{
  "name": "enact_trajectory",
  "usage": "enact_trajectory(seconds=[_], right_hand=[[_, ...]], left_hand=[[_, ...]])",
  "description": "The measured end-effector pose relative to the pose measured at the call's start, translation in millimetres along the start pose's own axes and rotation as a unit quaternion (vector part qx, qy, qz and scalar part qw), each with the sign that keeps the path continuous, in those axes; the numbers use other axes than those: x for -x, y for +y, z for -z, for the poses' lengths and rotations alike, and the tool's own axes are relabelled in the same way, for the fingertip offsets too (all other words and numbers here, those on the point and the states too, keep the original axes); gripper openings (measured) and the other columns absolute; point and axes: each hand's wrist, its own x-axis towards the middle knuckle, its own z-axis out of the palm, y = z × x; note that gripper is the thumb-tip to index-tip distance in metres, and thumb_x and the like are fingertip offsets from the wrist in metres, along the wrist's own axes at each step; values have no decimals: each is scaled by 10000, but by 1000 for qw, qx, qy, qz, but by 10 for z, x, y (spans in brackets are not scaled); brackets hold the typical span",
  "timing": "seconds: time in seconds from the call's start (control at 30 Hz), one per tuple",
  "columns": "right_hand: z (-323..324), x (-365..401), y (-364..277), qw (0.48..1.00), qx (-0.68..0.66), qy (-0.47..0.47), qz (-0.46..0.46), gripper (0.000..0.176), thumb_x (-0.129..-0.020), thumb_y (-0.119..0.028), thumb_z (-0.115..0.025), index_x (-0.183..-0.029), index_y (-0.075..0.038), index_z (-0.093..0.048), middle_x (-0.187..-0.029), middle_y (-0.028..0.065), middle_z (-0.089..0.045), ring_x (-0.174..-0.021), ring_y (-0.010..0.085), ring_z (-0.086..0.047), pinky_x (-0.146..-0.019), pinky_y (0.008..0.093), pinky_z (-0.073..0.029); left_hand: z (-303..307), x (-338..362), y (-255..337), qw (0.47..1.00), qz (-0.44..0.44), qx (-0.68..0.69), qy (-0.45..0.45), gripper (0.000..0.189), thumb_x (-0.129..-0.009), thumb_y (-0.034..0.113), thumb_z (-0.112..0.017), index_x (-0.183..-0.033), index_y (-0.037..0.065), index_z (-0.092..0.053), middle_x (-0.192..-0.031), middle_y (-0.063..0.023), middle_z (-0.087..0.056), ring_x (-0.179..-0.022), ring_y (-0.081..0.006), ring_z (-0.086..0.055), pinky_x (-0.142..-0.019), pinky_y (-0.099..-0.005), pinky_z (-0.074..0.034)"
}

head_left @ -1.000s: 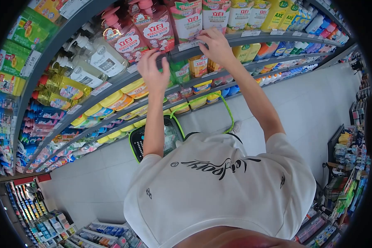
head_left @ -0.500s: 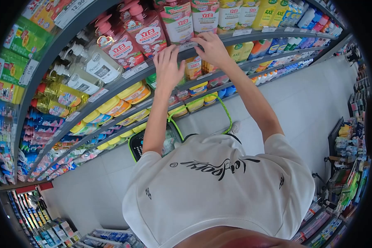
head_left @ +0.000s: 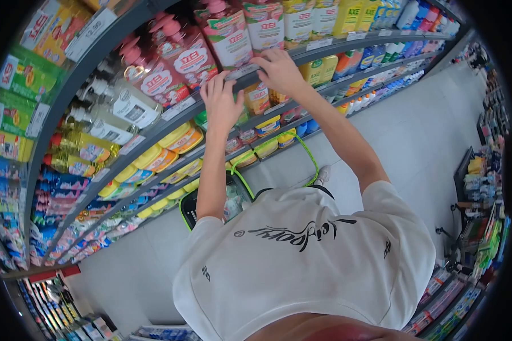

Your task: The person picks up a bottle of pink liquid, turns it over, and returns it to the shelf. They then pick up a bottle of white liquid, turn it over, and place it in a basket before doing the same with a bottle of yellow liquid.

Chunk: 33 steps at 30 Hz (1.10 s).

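My left hand rests with its fingertips on the front edge of an upper shelf, just below a white-and-pink bottle. Its fingers are spread, and nothing shows in them. Further right, my right hand lies over the same edge, fingers apart and bent downward, below another pink-and-white bottle. Between the two hands a price tag sits in the shelf edge. Red pump bottles stand to the left of my left hand. Orange-labelled packs show on the shelf below.
A shopping basket with a bright green rim is below my arms. Clear pump bottles and yellow tubs fill the shelves at left; yellow bottles stand at upper right. Grey floor runs between this shelf and racks opposite.
The view has shifted slightly, so the shelves appear further left. Both hands stay on the shelf edge, in nearly the same places along it.
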Motion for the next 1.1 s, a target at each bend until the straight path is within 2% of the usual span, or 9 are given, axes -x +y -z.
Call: enact_trajectory(seconds=[0.2,0.27,0.37,0.43,0.57,0.77,0.83,0.87,1.1], right_hand=[[12,-2,-25,1000,2,6,1,348,-733,-129,-663,-1079,-117,-628,-974,96,-584,-992,286,-539,-875,422,-420],[49,47,-22,1000,-4,-6,-6,383,-730,-124,-666,-1108,-107,-610,-1018,106,-580,-1018,295,-537,-895,432,-420],[162,86,63,998,-47,35,8,439,-722,-119,-674,-1149,-87,-579,-1078,128,-571,-1058,315,-529,-925,443,-416],[293,196,254,996,-9,68,-49,505,-711,-109,-710,-1186,-73,-541,-1177,131,-552,-1119,328,-513,-945,435,-416],[588,406,845,990,41,67,-117,514,-702,-108,-726,-1178,-57,-538,-1181,133,-549,-1123,329,-512,-941,432,-418],[799,432,1344,991,79,58,-93,492,-718,-136,-728,-1165,-58,-539,-1171,119,-540,-1103,330,-508,-944,425,-403],[797,410,1402,993,82,0,-82,483,-730,-165,-724,-1163,-58,-537,-1166,115,-535,-1116,315,-496,-962,426,-383],[783,412,1436,994,74,2,-80,483,-730,-165,-724,-1163,-58,-537,-1166,115,-535,-1116,315,-496,-962,426,-383],[715,373,1685,998,36,-38,-34,374,-739,-176,-715,-1049,-56,-543,-1053,107,-532,-1056,297,-500,-932,423,-391]], left_hand=[[-6,-49,37,1000,19,-8,-11,248,-753,167,-720,-954,47,-636,-1215,-76,-547,-1182,-279,-465,-1033,-463,-278],[-23,-44,33,1000,12,-2,-11,231,-759,163,-717,-940,47,-634,-1214,-80,-543,-1192,-289,-455,-1037,-465,-274],[-38,-33,36,1000,24,-2,-3,194,-757,153,-716,-904,59,-631,-1227,-84,-529,-1216,-308,-431,-1037,-470,-275],[-51,-40,46,1000,21,1,3,194,-753,149,-710,-900,49,-633,-1224,-93,-527,-1198,-304,-443,-1031,-473,-280],[-105,-43,94,999,30,-2,16,191,-744,143,-710,-885,42,-630,-1220,-107,-520,-1181,-305,-451,-1010,-482,-291],[-185,-94,191,997,63,-31,28,194,-742,144,-715,-893,52,-635,-1203,-109,-518,-1174,-314,-450,-993,-474,-299],[-201,-85,233,996,76,-44,32,203,-745,141,-716,-908,51,-636,-1213,-115,-515,-1179,-323,-445,-1000,-474,-302],[-203,-81,252,995,78,-52,31,203,-745,141,-716,-908,51,-636,-1213,-115,-515,-1179,-323,-445,-1000,-474,-302],[-216,-22,515,990,123,-54,37,275,-756,121,-716,-1004,38,-630,-1378,-164,-418,-1269,-368,-382,-1028,-490,-308]])
